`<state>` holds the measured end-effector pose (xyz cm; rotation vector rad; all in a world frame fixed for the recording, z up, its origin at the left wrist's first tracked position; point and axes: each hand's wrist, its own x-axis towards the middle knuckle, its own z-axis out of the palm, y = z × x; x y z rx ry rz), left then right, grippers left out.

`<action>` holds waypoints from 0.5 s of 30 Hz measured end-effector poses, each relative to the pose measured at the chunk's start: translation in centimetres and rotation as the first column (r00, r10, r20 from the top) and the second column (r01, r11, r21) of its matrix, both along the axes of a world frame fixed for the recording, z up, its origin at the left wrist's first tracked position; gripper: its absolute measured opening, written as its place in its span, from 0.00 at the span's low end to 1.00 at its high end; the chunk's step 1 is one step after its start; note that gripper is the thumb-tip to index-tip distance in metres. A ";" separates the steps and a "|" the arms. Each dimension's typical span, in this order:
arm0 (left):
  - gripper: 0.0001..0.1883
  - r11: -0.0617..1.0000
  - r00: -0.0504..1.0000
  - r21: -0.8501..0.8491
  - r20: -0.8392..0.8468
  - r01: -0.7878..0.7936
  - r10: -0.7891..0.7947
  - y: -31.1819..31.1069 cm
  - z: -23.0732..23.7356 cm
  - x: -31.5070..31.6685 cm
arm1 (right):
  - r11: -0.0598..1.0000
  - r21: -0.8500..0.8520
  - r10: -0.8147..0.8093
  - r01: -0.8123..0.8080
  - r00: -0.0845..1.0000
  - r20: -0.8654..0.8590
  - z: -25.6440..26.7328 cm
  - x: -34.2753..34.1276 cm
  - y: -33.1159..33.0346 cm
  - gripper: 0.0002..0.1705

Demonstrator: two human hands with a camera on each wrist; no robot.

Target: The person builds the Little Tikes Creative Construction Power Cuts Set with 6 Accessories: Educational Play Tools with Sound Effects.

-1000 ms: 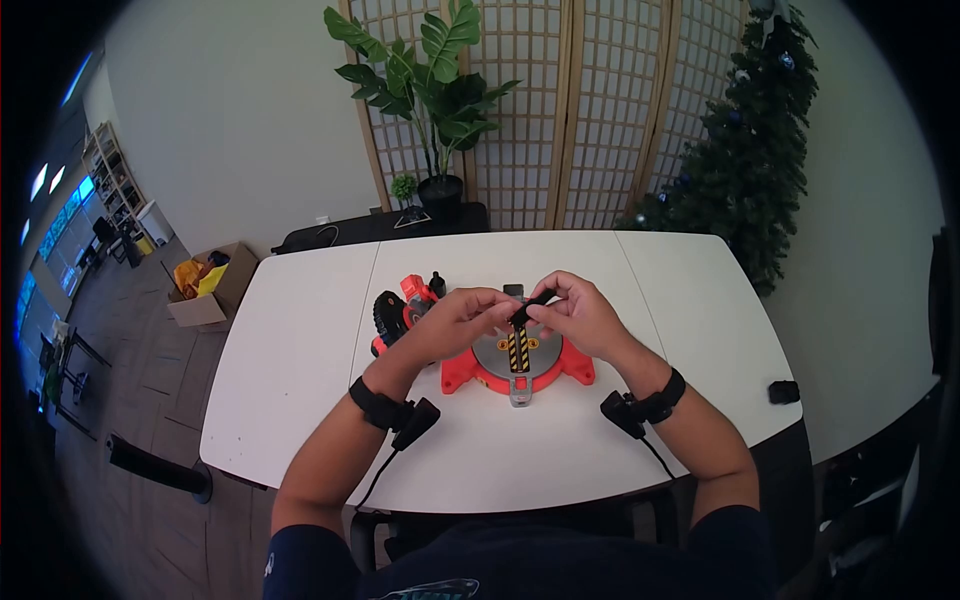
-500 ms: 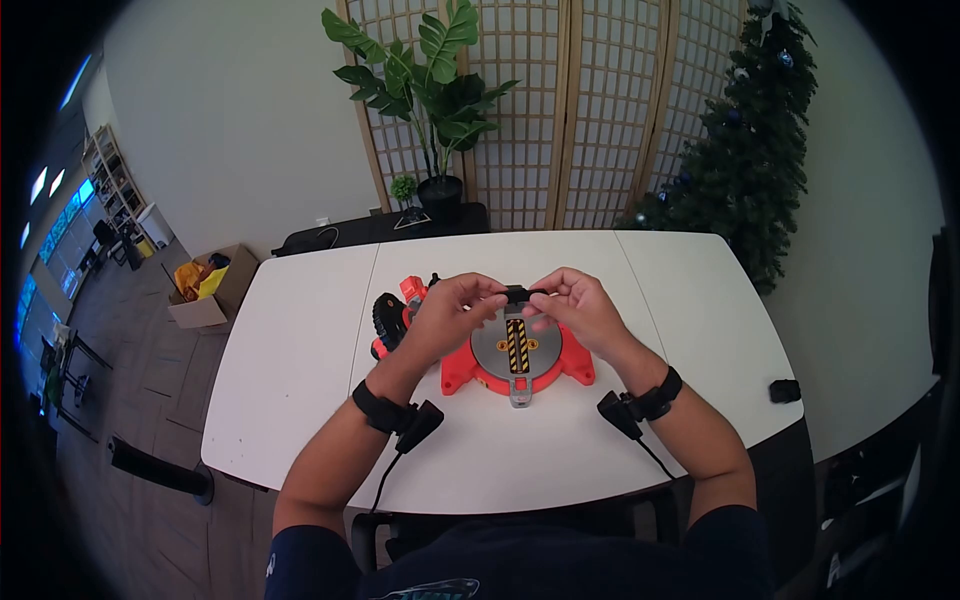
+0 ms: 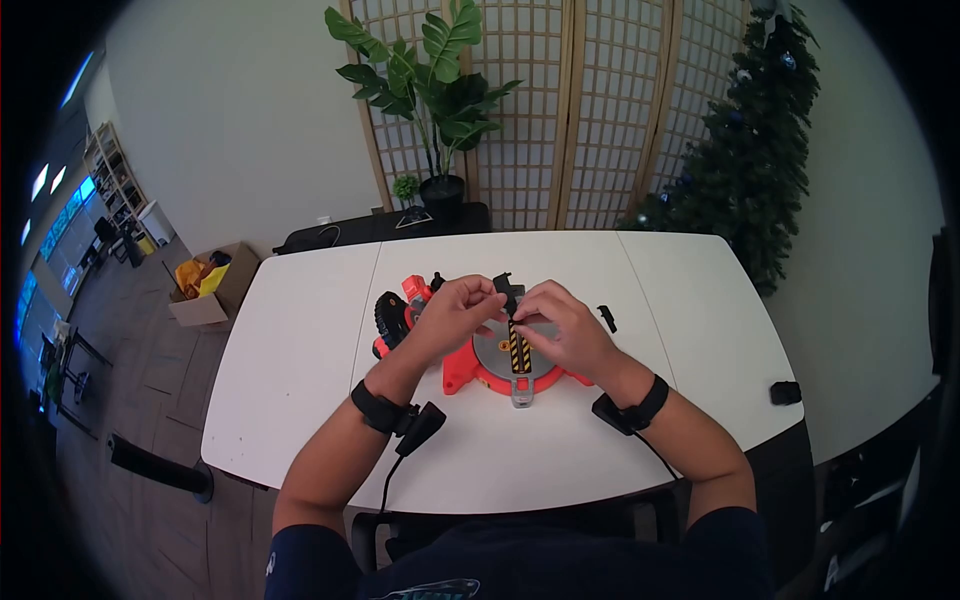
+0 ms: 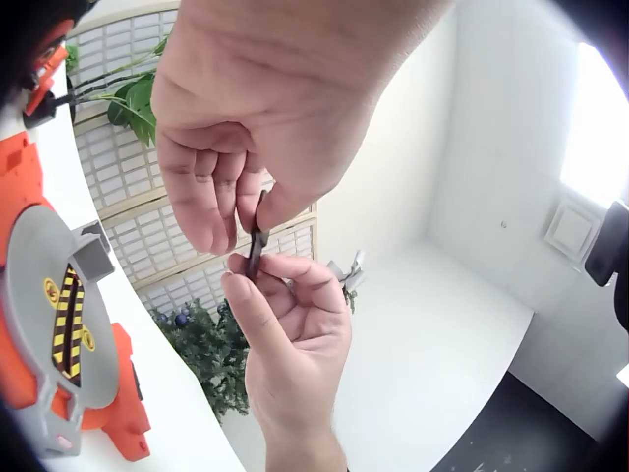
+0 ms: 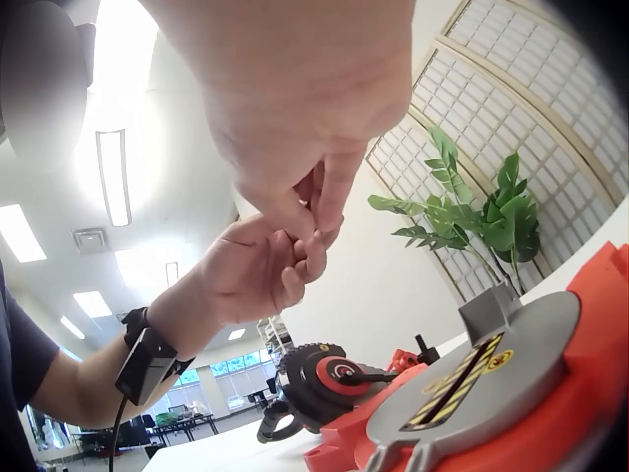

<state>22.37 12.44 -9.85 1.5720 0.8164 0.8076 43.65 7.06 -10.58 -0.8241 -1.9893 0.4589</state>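
Carefully, from my distant post, I hold a slim black plastic piece (image 4: 257,239) in the air between the left hand (image 3: 455,312) and the right hand (image 3: 568,330). The fingers (image 4: 307,273) of each close to no more than the piece's thickness, pinching opposite ends, a grip I judge meant to steady so small a part. Below, the red-orange plastic base (image 3: 460,372) with a round grey plate (image 3: 489,352) lies flat on the white desk (image 3: 290,370), centred, probably for easy access. A second small black piece (image 3: 607,319) rests right of the right hand, seemingly within reach; the black toothed wheel (image 3: 391,318) sits left of the base, apparently out of the way.
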 end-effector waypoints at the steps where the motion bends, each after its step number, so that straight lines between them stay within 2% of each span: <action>1: 0.11 1.000 1.000 -0.006 0.013 -0.010 0.010 0.0 -0.1 0.0 | 1.000 0.000 -0.001 0.001 1.000 0.000 -0.2 0.0 0.2 0.09; 3: 0.11 0.998 0.997 -0.023 0.049 -0.053 0.054 -0.3 -0.1 0.1 | 0.993 -0.055 0.104 -0.106 0.994 -0.034 -0.6 0.0 0.7 0.09; 4: 0.11 0.995 0.991 -0.041 0.086 -0.096 0.099 -0.4 -0.1 0.2 | 0.993 -0.054 0.104 -0.105 0.994 -0.033 -0.7 0.1 0.7 0.09; 6: 0.12 0.996 0.994 -0.040 0.070 -0.085 0.088 -0.7 0.2 0.2 | 0.950 -0.285 0.058 -0.125 0.971 -0.232 -0.8 0.2 0.5 0.12; 8: 0.12 0.996 0.996 -0.040 0.054 -0.075 0.077 -0.7 0.2 0.2 | 0.934 -0.342 0.002 -0.103 0.959 -0.285 -0.1 0.1 0.1 0.15; 9: 0.13 0.998 0.998 0.030 -0.021 -0.063 0.064 -0.5 0.0 0.1 | 0.914 -0.398 -0.059 -0.084 0.941 -0.334 0.1 0.1 0.0 0.18; 10: 0.13 0.994 0.994 0.098 -0.097 -0.046 0.056 -0.5 -0.1 0.1 | 0.901 -0.417 -0.053 -0.124 0.920 -0.388 0.2 0.1 0.0 0.20; 13: 0.12 0.992 0.992 0.126 -0.120 -0.012 0.027 -0.4 0.0 0.2 | 0.885 -0.437 -0.070 -0.159 0.884 -0.462 -0.7 0.2 0.9 0.17; 15: 0.12 0.990 0.989 0.137 -0.148 0.010 0.011 -0.7 0.2 0.3 | 0.872 -0.465 -0.051 -0.152 0.917 -0.395 -1.1 0.7 1.6 0.15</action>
